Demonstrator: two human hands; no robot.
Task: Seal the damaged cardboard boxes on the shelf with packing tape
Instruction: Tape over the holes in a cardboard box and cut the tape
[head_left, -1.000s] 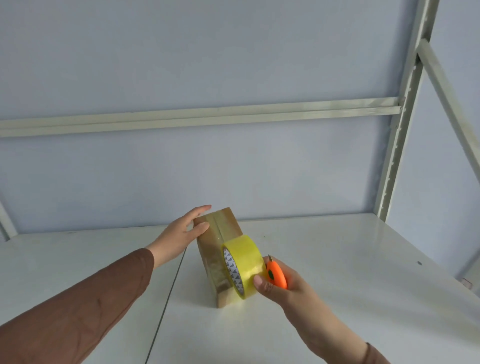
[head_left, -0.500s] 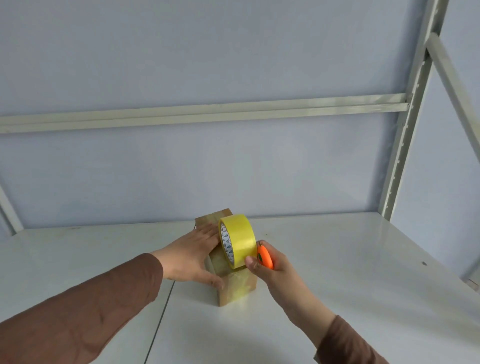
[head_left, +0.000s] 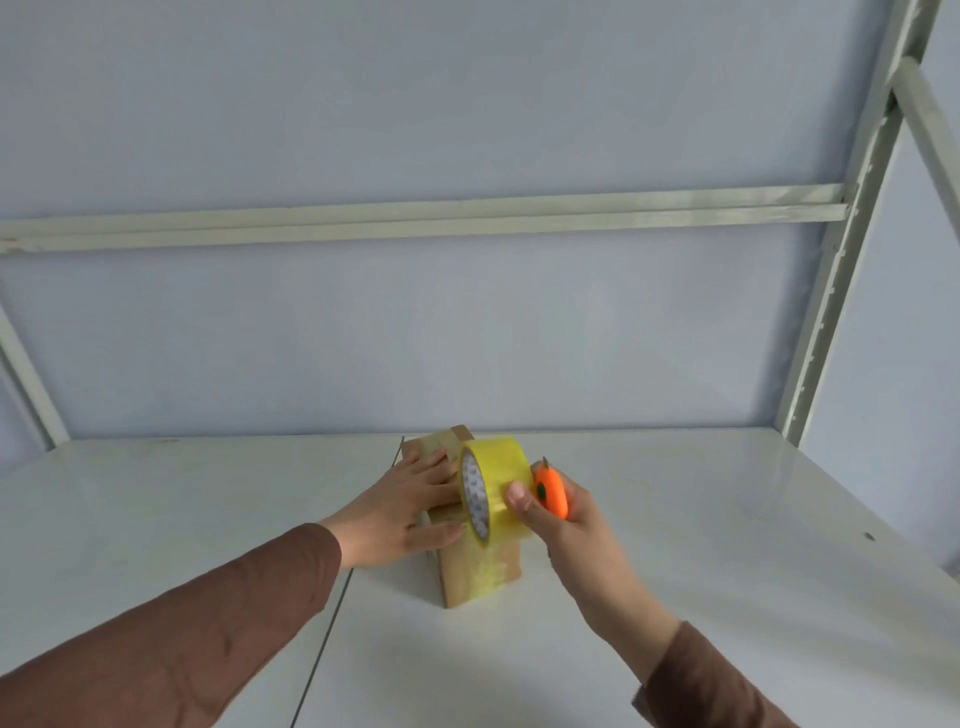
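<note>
the taping step is under way on the one cardboard box (head_left: 480, 571) in view, which stands upright near the middle of the white shelf (head_left: 727, 545), glossy tape already covering its near face. the yellow tape roll (head_left: 493, 488) sits on edge at the box's top, so a strip looks to be running over the upper face — whether its free end is stuck down cannot be made out.

the right hand (head_left: 558, 512) comes in from the near right, thumb pressed on the roll's outer band while the fingers curl round an orange cutter (head_left: 551, 491) behind it, its small blade tip pointing up. the left hand (head_left: 402, 512) reaches from the near left and lies flat against the box's left side and top, fingers straight and spread, bracing it.

next, by my reading, the roll must be drawn on across the top and down a side while the left hand keeps the box from tipping; then the cutter has to meet the taut strip.
</note>
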